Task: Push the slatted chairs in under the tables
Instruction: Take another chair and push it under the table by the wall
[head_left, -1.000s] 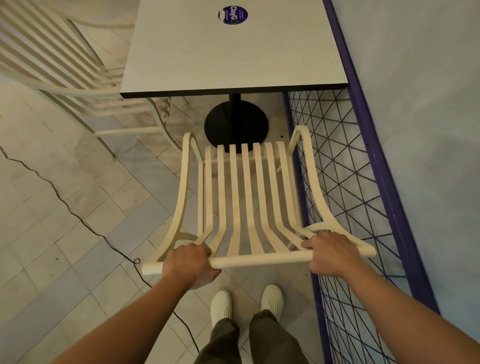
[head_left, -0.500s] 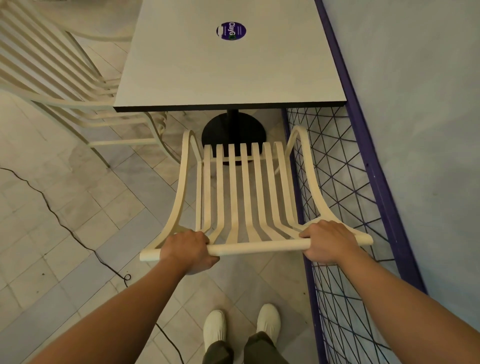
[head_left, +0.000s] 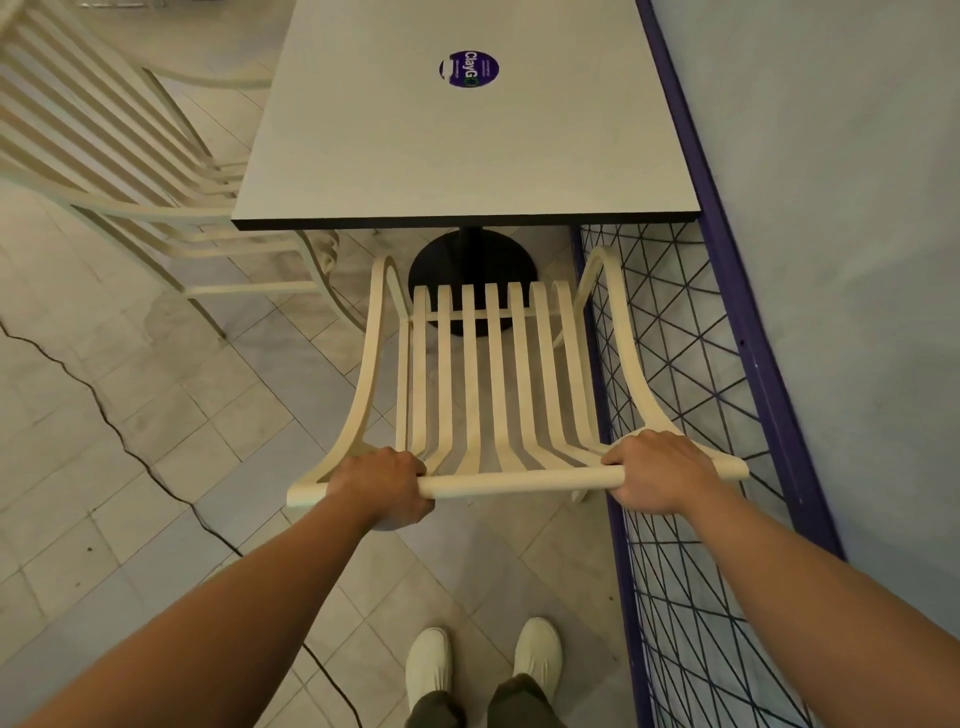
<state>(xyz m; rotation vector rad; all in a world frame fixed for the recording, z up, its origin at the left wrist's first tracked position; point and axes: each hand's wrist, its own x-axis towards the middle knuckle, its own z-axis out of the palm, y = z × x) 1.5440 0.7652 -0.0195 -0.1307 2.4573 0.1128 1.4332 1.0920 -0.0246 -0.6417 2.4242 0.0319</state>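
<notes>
Forward since a second ago, the cream slatted wooden chair (head_left: 488, 384) has slid toward the grey square pedestal table (head_left: 467, 140) at twelve o'clock — its seat front just short of the tabletop edge, over the black round base (head_left: 470, 260). Left hand (head_left: 382, 486) and right hand (head_left: 657, 475) each wrap closed around the top rail. A purple wire-mesh fence (head_left: 691, 395) runs at three o'clock — another cream slatted chair (head_left: 104, 171) sits at ten.
</notes>
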